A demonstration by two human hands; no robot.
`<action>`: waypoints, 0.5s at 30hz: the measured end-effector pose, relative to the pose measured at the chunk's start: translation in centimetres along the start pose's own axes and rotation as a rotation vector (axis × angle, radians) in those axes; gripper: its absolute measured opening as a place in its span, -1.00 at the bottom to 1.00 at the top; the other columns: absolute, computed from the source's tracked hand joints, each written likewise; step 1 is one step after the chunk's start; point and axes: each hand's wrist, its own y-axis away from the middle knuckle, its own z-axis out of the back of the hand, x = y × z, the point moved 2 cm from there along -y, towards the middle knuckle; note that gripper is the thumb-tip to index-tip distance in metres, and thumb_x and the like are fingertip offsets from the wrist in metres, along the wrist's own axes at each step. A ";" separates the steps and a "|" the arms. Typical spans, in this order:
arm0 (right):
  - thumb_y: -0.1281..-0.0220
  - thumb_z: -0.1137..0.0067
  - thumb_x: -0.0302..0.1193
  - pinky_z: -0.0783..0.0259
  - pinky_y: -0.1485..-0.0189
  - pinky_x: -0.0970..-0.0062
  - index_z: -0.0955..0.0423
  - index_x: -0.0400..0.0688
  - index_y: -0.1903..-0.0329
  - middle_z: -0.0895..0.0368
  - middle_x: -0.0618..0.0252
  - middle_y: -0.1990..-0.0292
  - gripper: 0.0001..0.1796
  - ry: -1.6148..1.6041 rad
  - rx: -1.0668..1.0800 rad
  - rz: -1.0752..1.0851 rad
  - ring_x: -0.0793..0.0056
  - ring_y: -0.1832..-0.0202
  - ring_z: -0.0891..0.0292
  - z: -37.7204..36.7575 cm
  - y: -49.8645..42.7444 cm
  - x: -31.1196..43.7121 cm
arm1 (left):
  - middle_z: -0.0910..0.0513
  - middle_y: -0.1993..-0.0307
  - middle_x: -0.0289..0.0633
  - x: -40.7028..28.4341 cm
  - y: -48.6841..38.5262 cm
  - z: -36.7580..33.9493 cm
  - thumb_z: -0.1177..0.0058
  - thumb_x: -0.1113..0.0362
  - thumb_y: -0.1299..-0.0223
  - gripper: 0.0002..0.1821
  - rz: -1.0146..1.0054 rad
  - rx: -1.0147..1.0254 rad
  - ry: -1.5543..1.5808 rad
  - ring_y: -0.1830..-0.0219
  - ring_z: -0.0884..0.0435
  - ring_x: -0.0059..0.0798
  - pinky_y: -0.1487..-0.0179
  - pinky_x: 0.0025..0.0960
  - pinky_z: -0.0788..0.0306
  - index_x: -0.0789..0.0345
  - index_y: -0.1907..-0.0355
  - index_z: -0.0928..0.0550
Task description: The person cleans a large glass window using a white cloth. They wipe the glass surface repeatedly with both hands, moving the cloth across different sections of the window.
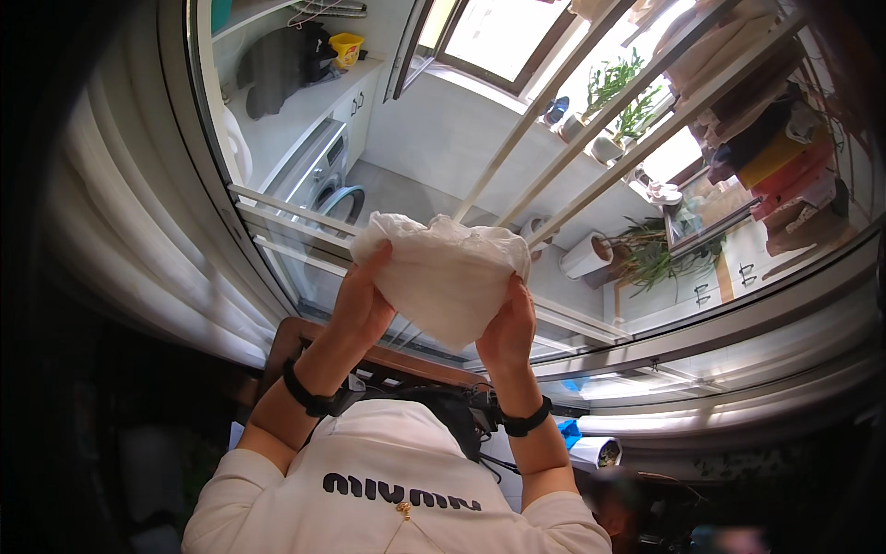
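Note:
Between both hands I hold up a thin white piece [443, 277], crumpled along its far edge and hanging to a point near me. It looks like a plastic bag or light cloth; which, I cannot tell. My left hand [361, 294] grips its left side with the thumb on top. The right side is pinched in my right hand [511, 322]. Parts of my fingers are hidden behind the white material. Each wrist wears a black strap [527, 419] with a small device.
Sliding glass doors with a metal frame [242, 228] stand before me, a brown wooden edge [415, 367] below. Beyond are a washing machine [325, 163], potted plants [588, 255], pale bars [547, 131] and hanging laundry [782, 152]. White curtains [138, 228] hang at the left.

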 end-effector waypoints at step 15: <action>-0.38 0.20 -0.05 -0.43 -0.07 0.29 -0.34 -0.23 -0.14 -0.44 0.14 -0.09 -0.46 0.454 -0.314 1.068 0.24 -0.07 -0.46 -4.0 2.0 12.1 | -0.55 -0.03 0.06 0.4 1.7 -0.4 0.03 0.36 -0.27 -0.68 0.044 0.186 -0.351 -0.03 -0.59 -0.24 -0.07 -0.31 -0.52 0.30 -0.08 -0.39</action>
